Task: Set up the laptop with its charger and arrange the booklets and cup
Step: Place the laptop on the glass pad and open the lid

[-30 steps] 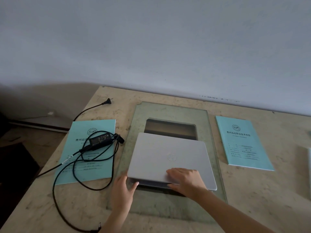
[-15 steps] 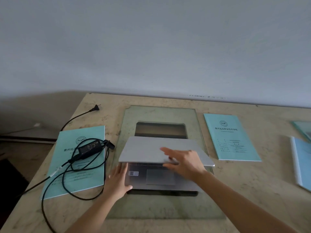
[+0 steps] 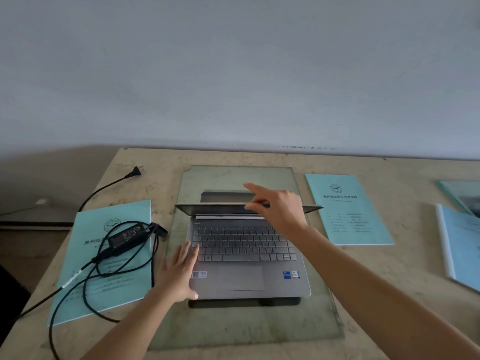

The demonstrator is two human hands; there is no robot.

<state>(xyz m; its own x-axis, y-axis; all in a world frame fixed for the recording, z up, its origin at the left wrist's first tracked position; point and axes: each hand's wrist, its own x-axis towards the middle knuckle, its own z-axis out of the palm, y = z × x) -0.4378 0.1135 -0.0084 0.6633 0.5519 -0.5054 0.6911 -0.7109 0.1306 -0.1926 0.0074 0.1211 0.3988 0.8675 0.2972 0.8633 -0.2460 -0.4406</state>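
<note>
A silver laptop (image 3: 241,255) sits on a glass pane (image 3: 233,326) in the middle of the table, its lid raised so the keyboard shows. My right hand (image 3: 275,209) grips the lid's top edge. My left hand (image 3: 179,274) lies flat on the laptop's left palm rest, holding the base down. The black charger brick (image 3: 127,236) with its coiled cable lies on a teal booklet (image 3: 85,289) to the left. Its plug (image 3: 135,172) rests near the table's back left. A second teal booklet (image 3: 348,211) lies to the right. No cup is in view.
More booklets (image 3: 462,245) lie at the far right edge, partly cut off. The beige table (image 3: 389,276) meets a grey wall at the back. The charger cable trails off the table's left front edge.
The lid went from shut to open, pushed up and back by my right hand. My left hand shifted from the front edge onto the palm rest. The view tilted.
</note>
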